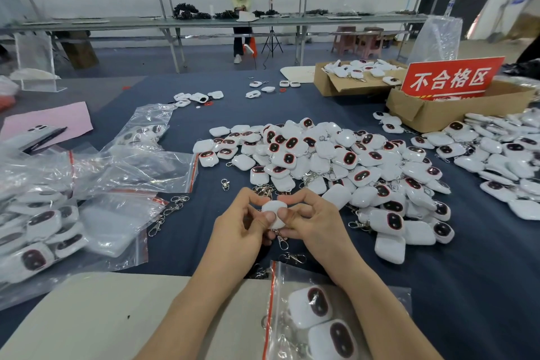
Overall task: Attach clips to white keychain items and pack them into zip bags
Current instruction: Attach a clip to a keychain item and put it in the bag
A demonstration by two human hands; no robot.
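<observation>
Keychain item point(274, 208) — pinched between fingers point(268, 217) of left hand point(237, 231), right hand point(310, 222), clip point(282, 241) dangling beneath

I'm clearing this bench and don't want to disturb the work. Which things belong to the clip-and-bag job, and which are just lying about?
Job: white keychain item pinched by left hand and right hand; clip hanging under it; loose clips; pile of white items; zip bag holding two items; filled bags at left.
Lying about: pink paper; phone; pen; clear stand.
</observation>
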